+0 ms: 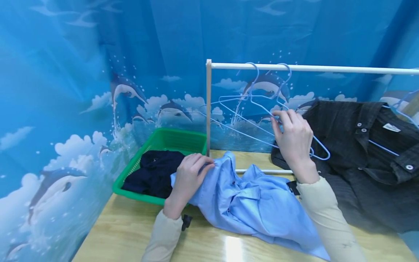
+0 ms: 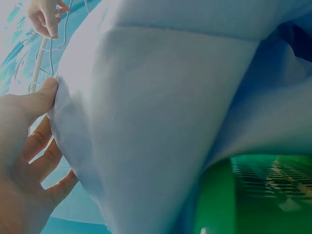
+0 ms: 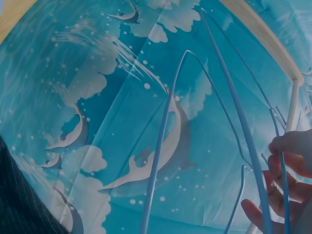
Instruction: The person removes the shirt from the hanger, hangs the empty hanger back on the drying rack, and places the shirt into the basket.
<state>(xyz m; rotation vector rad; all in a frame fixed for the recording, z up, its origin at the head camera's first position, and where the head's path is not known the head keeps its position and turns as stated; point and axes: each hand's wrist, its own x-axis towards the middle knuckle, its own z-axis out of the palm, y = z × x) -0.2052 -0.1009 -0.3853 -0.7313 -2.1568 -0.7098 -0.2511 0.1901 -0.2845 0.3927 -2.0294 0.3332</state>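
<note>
A light blue button-up shirt (image 1: pixel 262 207) lies bunched on the table, partly over the basket's edge. My left hand (image 1: pixel 191 176) pinches its upper edge; in the left wrist view the thumb and fingers of that hand (image 2: pixel 29 151) are at the fabric (image 2: pixel 146 122), which fills much of the picture. Raised at the rack, my right hand (image 1: pixel 292 138) pinches the sloping wire of a blue hanger (image 1: pixel 262 104). The right wrist view shows the same hand (image 3: pixel 287 170) at the hanger wire (image 3: pixel 284 190). Another blue hanger (image 1: pixel 288 69) hooks on the bar close by.
A white rail (image 1: pixel 314 68) on a post (image 1: pixel 208 109) carries the hangers. To the right hangs a black shirt (image 1: pixel 347 145). Left of the post, a green basket (image 1: pixel 137 196) holds dark clothing (image 1: pixel 154 174). Beneath is a wooden table (image 1: pixel 131 222); a dolphin-print curtain (image 1: pixel 183 43) stands behind.
</note>
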